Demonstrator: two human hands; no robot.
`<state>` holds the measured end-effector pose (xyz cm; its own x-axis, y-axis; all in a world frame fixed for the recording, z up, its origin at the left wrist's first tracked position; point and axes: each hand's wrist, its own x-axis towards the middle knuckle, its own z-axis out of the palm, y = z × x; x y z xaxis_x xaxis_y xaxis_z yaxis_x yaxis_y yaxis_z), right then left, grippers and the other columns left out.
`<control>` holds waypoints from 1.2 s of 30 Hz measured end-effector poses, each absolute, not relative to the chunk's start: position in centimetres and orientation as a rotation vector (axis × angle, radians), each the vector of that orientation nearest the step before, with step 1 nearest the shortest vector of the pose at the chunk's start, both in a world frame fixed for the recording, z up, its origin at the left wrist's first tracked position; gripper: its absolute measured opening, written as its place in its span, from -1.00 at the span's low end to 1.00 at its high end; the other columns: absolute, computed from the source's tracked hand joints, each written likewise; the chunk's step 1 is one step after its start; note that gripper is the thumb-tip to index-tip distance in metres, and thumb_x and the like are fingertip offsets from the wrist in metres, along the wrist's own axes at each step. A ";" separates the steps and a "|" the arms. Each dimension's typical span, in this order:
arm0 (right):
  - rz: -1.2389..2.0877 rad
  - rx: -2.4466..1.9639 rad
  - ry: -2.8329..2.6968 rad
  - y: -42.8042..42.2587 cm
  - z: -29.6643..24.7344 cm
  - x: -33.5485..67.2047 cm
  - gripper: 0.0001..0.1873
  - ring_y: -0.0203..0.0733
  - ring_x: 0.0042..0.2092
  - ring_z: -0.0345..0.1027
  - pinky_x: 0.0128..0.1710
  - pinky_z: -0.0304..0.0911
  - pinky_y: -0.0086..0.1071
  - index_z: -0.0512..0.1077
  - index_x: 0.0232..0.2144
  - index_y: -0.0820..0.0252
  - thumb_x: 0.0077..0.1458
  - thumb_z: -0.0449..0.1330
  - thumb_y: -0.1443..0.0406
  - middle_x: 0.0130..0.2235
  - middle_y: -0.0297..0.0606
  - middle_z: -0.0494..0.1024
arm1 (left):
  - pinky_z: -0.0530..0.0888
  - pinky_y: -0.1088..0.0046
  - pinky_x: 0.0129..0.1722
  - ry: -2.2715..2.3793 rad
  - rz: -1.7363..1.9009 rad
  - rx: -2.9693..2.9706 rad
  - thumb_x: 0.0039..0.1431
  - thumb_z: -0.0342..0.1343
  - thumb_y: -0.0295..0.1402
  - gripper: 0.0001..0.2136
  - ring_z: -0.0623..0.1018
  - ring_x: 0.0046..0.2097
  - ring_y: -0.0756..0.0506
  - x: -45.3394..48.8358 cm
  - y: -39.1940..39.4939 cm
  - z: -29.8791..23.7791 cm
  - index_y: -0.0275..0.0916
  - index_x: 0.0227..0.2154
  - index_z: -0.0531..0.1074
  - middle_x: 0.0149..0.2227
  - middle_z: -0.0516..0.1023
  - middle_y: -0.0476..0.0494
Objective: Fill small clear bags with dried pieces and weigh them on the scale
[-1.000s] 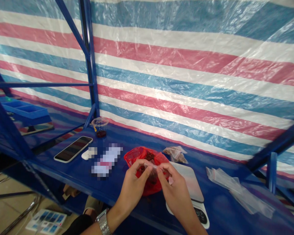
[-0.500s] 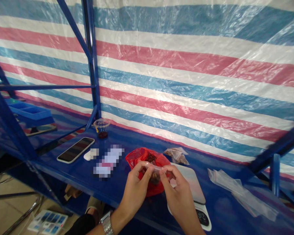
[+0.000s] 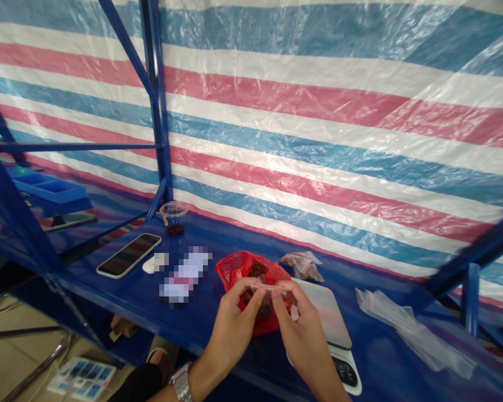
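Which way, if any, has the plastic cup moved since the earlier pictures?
No, it has not moved: the plastic cup sits in the same place, in front of the foot of the blue steel upright.

Left hand [image 3: 233, 329], right hand [image 3: 305, 346] pinch clear bag [image 3: 269, 288] above red bag [image 3: 235, 269].

A small clear plastic bag [image 3: 268, 288], flat and narrow, held level just above a crumpled red plastic bag [image 3: 235, 269], dark brown dried pieces [image 3: 259, 270] inside
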<state>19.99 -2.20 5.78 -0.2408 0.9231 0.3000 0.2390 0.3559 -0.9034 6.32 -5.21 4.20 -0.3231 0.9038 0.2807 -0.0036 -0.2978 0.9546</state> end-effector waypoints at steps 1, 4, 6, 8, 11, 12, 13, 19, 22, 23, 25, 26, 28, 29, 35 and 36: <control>0.953 -1.032 -1.717 -2.2 5.7 20.0 -0.66 -0.12 -0.18 0.44 -0.14 0.34 -0.38 0.49 -0.23 0.13 0.31 0.16 0.00 -0.23 -0.25 0.59 | 0.55 0.42 -0.16 1.253 1.697 1.216 0.27 0.20 -0.13 -0.76 0.62 -0.22 -0.11 6.3 -5.2 4.2 -0.21 -0.29 0.58 -0.27 0.67 -0.11; 0.924 -1.019 -1.732 -2.2 5.6 20.1 -0.67 -0.13 -0.21 0.42 -0.14 0.32 -0.38 0.48 -0.27 0.14 0.30 0.17 0.01 -0.26 -0.27 0.57 | 0.54 0.40 -0.12 1.270 1.678 1.245 0.26 0.22 -0.13 -0.76 0.63 -0.19 -0.13 6.3 -5.2 4.2 -0.21 -0.29 0.59 -0.25 0.68 -0.12; 0.896 -1.026 -1.725 -2.2 5.6 20.1 -0.68 -0.14 -0.22 0.41 -0.17 0.31 -0.39 0.48 -0.28 0.13 0.30 0.18 0.01 -0.27 -0.27 0.56 | 0.54 0.40 -0.11 1.274 1.670 1.264 0.27 0.21 -0.12 -0.75 0.63 -0.17 -0.13 6.4 -5.3 4.3 -0.21 -0.27 0.59 -0.22 0.68 -0.13; 0.898 -1.019 -1.723 -2.2 5.7 20.1 -0.68 -0.13 -0.19 0.41 -0.15 0.32 -0.39 0.49 -0.25 0.13 0.31 0.17 0.02 -0.25 -0.26 0.56 | 0.55 0.39 -0.11 1.265 1.677 1.267 0.27 0.21 -0.11 -0.74 0.64 -0.16 -0.14 6.4 -5.4 4.3 -0.21 -0.24 0.59 -0.21 0.69 -0.14; 0.933 -0.974 -1.738 -2.4 6.0 20.0 -0.71 -0.11 -0.11 0.45 -0.05 0.33 -0.37 0.50 -0.20 0.13 0.31 0.19 0.04 -0.18 -0.23 0.59 | 0.54 0.38 -0.08 1.260 1.701 1.273 0.28 0.20 -0.11 -0.74 0.64 -0.15 -0.14 6.4 -5.5 4.4 -0.21 -0.23 0.59 -0.19 0.69 -0.15; 0.932 -0.961 -1.744 -2.4 6.1 20.0 -0.71 -0.11 -0.11 0.45 -0.04 0.33 -0.36 0.51 -0.21 0.13 0.31 0.19 0.05 -0.17 -0.23 0.59 | 0.54 0.37 -0.06 1.263 1.706 1.280 0.28 0.21 -0.12 -0.75 0.64 -0.15 -0.14 6.3 -5.6 4.4 -0.21 -0.23 0.59 -0.19 0.69 -0.15; 0.922 -0.953 -1.747 -2.4 6.2 19.9 -0.72 -0.11 -0.13 0.45 -0.05 0.33 -0.36 0.51 -0.24 0.13 0.30 0.20 0.05 -0.19 -0.23 0.59 | 0.53 0.37 -0.04 1.265 1.708 1.288 0.28 0.22 -0.12 -0.76 0.64 -0.14 -0.15 6.3 -5.6 4.4 -0.21 -0.24 0.59 -0.19 0.69 -0.15; 0.874 -0.915 -1.769 -2.6 6.6 19.9 -0.70 -0.12 -0.21 0.43 -0.15 0.35 -0.37 0.51 -0.33 0.12 0.32 0.17 0.06 -0.29 -0.25 0.57 | 0.54 0.33 -0.04 1.216 1.736 1.264 0.24 0.27 -0.13 -0.76 0.64 -0.12 -0.17 6.2 -5.6 4.3 -0.21 -0.34 0.59 -0.19 0.68 -0.19; 0.848 -0.931 -1.785 -2.3 6.5 20.2 -0.68 -0.11 -0.21 0.45 -0.14 0.37 -0.34 0.52 -0.33 0.13 0.31 0.18 0.05 -0.28 -0.23 0.59 | 0.52 0.29 0.04 1.281 1.739 1.314 0.27 0.24 -0.15 -0.78 0.64 -0.06 -0.19 6.3 -5.9 4.2 -0.19 -0.32 0.64 -0.13 0.69 -0.21; 0.824 -0.960 -1.765 -2.1 6.5 20.6 -0.67 -0.10 -0.21 0.46 -0.14 0.37 -0.32 0.53 -0.33 0.13 0.29 0.19 0.03 -0.27 -0.22 0.61 | 0.51 0.27 0.08 1.319 1.745 1.351 0.30 0.22 -0.16 -0.78 0.63 -0.02 -0.19 6.4 -6.0 4.2 -0.16 -0.29 0.66 -0.10 0.68 -0.20; 0.761 -1.058 -1.660 -1.5 6.4 21.7 -0.63 -0.07 -0.21 0.49 -0.15 0.38 -0.29 0.55 -0.27 0.14 0.25 0.22 -0.02 -0.25 -0.19 0.63 | 0.47 0.27 0.15 1.393 1.767 1.425 0.35 0.15 -0.19 -0.78 0.60 0.05 -0.18 6.3 -6.2 4.1 -0.10 -0.20 0.68 -0.02 0.66 -0.18; 0.721 -1.118 -1.578 -1.0 6.4 22.5 -0.60 -0.06 -0.22 0.50 -0.17 0.39 -0.28 0.55 -0.23 0.15 0.22 0.22 -0.05 -0.25 -0.18 0.64 | 0.46 0.27 0.17 1.424 1.786 1.446 0.38 0.12 -0.20 -0.77 0.59 0.07 -0.18 6.2 -6.3 4.0 -0.07 -0.15 0.68 0.00 0.66 -0.17; 0.627 -1.213 -1.409 0.3 6.3 24.5 -0.53 -0.03 -0.24 0.52 -0.20 0.40 -0.26 0.53 -0.18 0.17 0.17 0.23 -0.09 -0.23 -0.14 0.65 | 0.45 0.27 0.18 1.472 1.817 1.454 0.40 0.08 -0.23 -0.76 0.58 0.09 -0.17 5.9 -6.4 3.7 -0.05 -0.09 0.66 0.02 0.65 -0.16; 0.587 -1.252 -1.357 1.0 6.1 25.6 -0.52 -0.02 -0.24 0.53 -0.20 0.40 -0.25 0.53 -0.15 0.17 0.15 0.23 -0.09 -0.22 -0.13 0.66 | 0.44 0.27 0.18 1.491 1.826 1.449 0.41 0.07 -0.24 -0.76 0.58 0.08 -0.17 5.7 -6.3 3.6 -0.05 -0.08 0.65 0.00 0.65 -0.15; 0.436 -1.628 -1.572 4.9 2.6 31.5 -0.62 0.12 -0.28 0.55 -0.23 0.39 -0.09 0.57 -0.24 0.13 0.03 0.16 0.03 -0.31 -0.09 0.67 | 0.46 0.28 0.08 1.532 1.799 1.453 0.40 0.05 -0.26 -0.78 0.59 -0.03 -0.18 5.3 -6.1 3.0 -0.11 -0.21 0.61 -0.11 0.65 -0.17; 0.366 -1.627 -1.645 5.3 1.9 31.9 -0.61 0.13 -0.24 0.55 -0.18 0.39 -0.06 0.58 -0.22 0.13 0.05 0.13 0.05 -0.27 -0.07 0.67 | 0.46 0.29 0.06 1.528 1.794 1.459 0.41 0.04 -0.26 -0.78 0.59 -0.04 -0.17 5.3 -6.0 3.1 -0.12 -0.22 0.60 -0.13 0.64 -0.16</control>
<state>31.95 5.25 1.87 0.1217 0.9399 0.3189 0.7157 0.1395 -0.6843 5.34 -6.04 3.08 -0.3965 0.7950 0.4590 0.3268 -0.3450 0.8799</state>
